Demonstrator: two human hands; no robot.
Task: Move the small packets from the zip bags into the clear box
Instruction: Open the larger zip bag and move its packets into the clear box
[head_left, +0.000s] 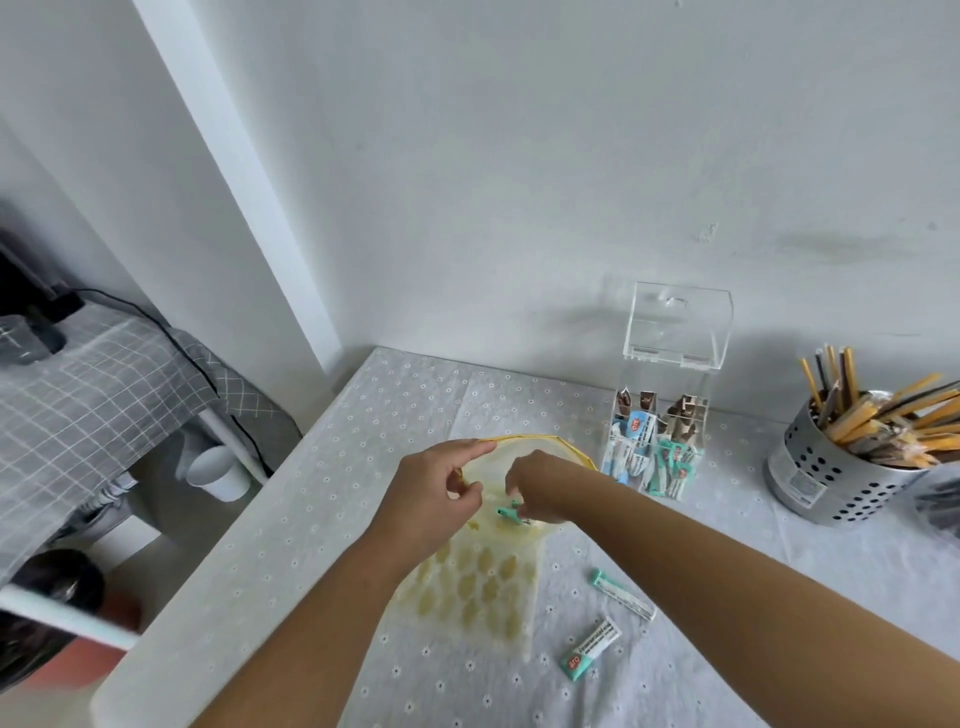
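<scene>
on dotted cloth (363, 415), left hand (431, 493) pinches zip bag (483, 587) (translucent), right hand (540, 488) pinches packet (508, 514).

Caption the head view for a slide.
Left hand holds yellow zip bag open; right hand pinches teal packet inside, near clear box.
</scene>
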